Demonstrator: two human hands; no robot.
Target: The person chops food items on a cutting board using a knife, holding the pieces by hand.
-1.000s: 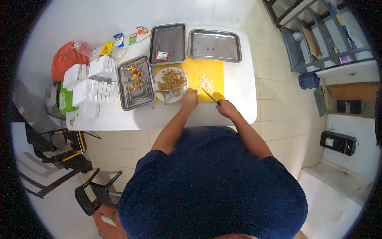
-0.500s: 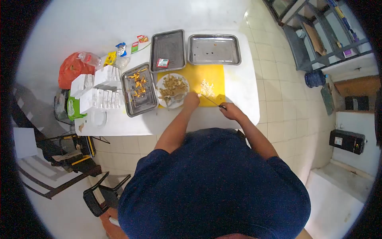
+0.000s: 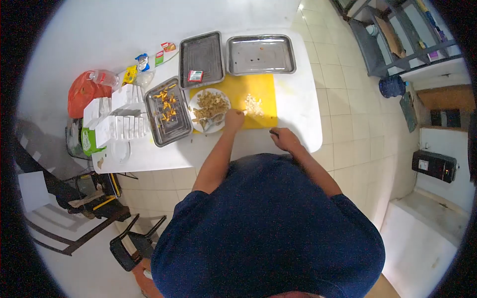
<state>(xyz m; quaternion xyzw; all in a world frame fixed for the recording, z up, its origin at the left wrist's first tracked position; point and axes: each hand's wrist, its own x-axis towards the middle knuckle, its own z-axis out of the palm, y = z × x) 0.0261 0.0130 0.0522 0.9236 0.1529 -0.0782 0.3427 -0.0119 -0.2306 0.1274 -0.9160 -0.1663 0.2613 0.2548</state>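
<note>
On a yellow cutting mat point(image 3: 268, 89) lies a small heap of pale chopped pieces point(image 3: 253, 105). My left hand point(image 3: 234, 120) is closed near the mat's front edge, left of the heap; whatever its fingers hold is too small to make out. My right hand point(image 3: 284, 139) is closed around the dark handle of a knife point(image 3: 274, 132), just in front of the mat; the blade barely shows now. Beside my left hand is a white plate point(image 3: 194, 99) of brown chopped food point(image 3: 211, 103), with a metal utensil point(image 3: 216, 118) lying in it.
A tray point(image 3: 187, 130) of orange strips stands left of the plate. Two more metal trays point(image 3: 202, 52) point(image 3: 261, 69) are at the back, one bearing a red packet point(image 3: 195, 76). White boxes point(image 3: 124, 99), a red bag point(image 3: 82, 99) and small packets point(image 3: 130, 74) occupy the table's left.
The view has shifted slightly, moving the table up and left. My right hand has drawn a little toward me, and the knife blade, plain across the mat before, hardly shows.
</note>
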